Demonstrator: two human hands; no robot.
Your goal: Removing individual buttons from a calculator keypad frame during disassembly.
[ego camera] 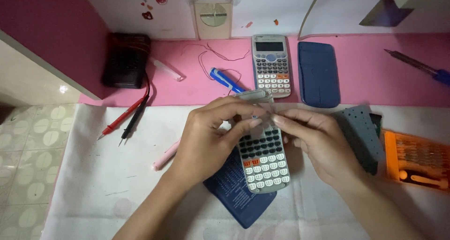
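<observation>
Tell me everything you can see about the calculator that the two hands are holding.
The calculator is a grey, plastic-looking scientific model with rows of dark keys above white ones and two orange keys. It lies face up, slightly tilted, on a dark blue cover over a white cloth. Its upper end, where a display would be, is hidden by the fingers. The left hand and right hand both grip that end, where a clear piece shows.

Both hands, left hand and right hand, are seen bare; no sleeves, rings or gloves are worn.
</observation>
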